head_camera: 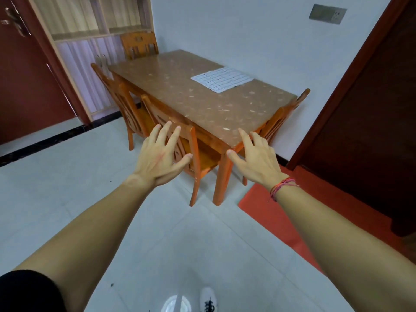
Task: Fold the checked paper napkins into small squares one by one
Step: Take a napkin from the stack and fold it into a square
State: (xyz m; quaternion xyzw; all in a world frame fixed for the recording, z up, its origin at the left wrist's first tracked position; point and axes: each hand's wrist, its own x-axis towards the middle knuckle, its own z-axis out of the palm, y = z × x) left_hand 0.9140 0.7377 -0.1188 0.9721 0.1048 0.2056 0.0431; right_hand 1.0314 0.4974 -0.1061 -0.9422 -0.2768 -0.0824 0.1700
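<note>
My left hand and right hand held out in air, fingers spread, holding nothing. Checked paper napkins lie flat on far right part of speckled brown table, near wall, well apart from hands.

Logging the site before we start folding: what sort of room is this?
Probably a home dining room: a wooden dining table with matching chairs tucked in, a curtained cabinet, and a tiled floor. The checked napkins lie flat on the table.
</note>
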